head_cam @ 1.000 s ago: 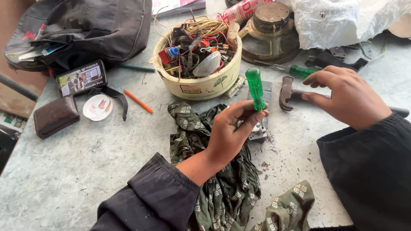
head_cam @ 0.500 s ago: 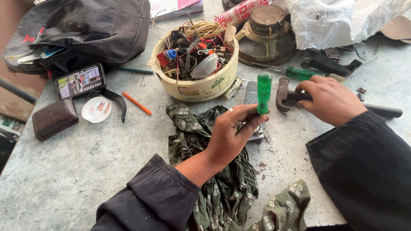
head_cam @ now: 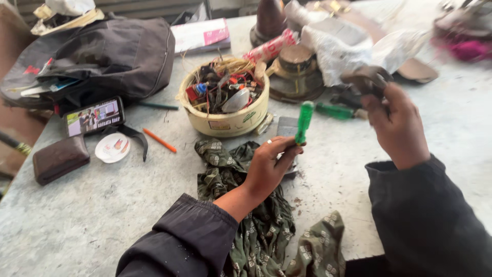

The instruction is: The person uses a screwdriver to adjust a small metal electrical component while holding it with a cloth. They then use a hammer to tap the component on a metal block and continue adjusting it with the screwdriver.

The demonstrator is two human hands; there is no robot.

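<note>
The left hand [head_cam: 266, 166] still pinches the green screwdriver [head_cam: 303, 122] upright, fingers closed on it, above the cloth [head_cam: 256, 225]. The right hand [head_cam: 397, 128] has lifted the hammer [head_cam: 366, 79] off the desk [head_cam: 102, 205], fist wrapped tight, at 2 o'clock from the screwdriver.

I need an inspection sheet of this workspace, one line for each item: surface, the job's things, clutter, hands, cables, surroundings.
Surface: grey stone-like table, scratched, with small crumbs near the cloth.
Job's things: green-handled screwdriver held upright; dark metal tool, blurred, raised above the table.
Clutter: patterned green cloth, bowl full of small parts, second green screwdriver, phone, brown wallet, orange pencil, black bag.
Hands: left hand grips the screwdriver; right hand grips the metal tool.
Cables: loose wires inside the bowl only.
Surroundings: white plastic wrap and round metal parts at the back; no other person seen.
</note>
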